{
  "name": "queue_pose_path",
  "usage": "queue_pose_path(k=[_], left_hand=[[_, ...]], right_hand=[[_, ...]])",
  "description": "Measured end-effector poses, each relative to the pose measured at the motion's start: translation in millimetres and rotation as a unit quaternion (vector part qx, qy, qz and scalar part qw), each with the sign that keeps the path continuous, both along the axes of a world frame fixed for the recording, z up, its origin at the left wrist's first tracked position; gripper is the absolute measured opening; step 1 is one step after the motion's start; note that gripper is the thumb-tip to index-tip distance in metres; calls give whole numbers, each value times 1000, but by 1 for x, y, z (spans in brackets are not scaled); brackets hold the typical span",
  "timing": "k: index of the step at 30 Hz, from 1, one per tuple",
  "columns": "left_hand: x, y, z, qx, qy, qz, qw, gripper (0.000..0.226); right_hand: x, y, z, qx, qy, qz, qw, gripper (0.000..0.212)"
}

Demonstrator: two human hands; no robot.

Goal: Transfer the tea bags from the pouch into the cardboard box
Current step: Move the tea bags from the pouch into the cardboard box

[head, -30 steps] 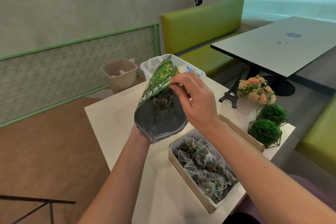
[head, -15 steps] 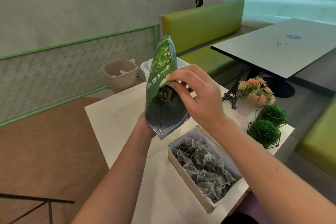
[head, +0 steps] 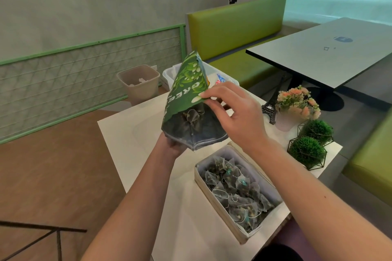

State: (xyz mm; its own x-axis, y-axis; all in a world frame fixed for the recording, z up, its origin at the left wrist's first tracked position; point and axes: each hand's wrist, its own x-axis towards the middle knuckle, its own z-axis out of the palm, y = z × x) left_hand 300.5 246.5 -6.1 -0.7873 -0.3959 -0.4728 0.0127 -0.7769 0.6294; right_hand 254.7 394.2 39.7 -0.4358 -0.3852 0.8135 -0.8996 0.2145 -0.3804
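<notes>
Head view: below the hands, the open white cardboard box (head: 239,192) on the pale bench (head: 135,131) holds mesh pyramid tea bags (head: 234,186), light and crushable. The left hand (head: 172,146) grips the limp green foil pouch (head: 187,101) underneath, fingers hidden; the right hand (head: 233,112) pinches its mouth edge, the best hold. The remaining bags inside are dim.

Bin (head: 139,82), plastic tub (head: 169,74), Eiffel model (head: 269,110), flower pot (head: 296,108) & 2 green balls (head: 307,151)
</notes>
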Motion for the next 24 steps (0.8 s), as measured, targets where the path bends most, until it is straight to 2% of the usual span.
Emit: queue_pose_path(k=[3,8,11,14,16,18,20,21,24], left_hand=[[-4,-6,-8,17,61,-38,997,54],[-15,-8,-12,-22,46,-75,996,23],[-28,-21,-48,20,15,-89,996,45],[-35,-36,-79,81,15,-137,987,71],[-25,-30,-63,65,19,-149,986,69],[-13,-22,-43,63,59,-172,981,66],[-6,-21,-32,62,69,-202,975,89],[-3,-22,-29,62,78,-209,973,93],[-1,-23,-20,64,120,-219,966,82]], right_hand=[[0,2,3,-10,3,-8,1000,11],[4,0,11,-41,23,-1,999,9],[-2,-3,-1,-12,-25,-12,1000,9],[-5,1,-4,-13,-26,-10,1000,9],[-4,2,-4,-12,-30,-5,999,10],[-3,2,-7,-5,-35,-10,999,10],[-3,3,-6,0,-34,-8,999,10],[-1,4,-4,-1,-26,-2,1000,11],[4,6,4,-18,24,12,999,12]])
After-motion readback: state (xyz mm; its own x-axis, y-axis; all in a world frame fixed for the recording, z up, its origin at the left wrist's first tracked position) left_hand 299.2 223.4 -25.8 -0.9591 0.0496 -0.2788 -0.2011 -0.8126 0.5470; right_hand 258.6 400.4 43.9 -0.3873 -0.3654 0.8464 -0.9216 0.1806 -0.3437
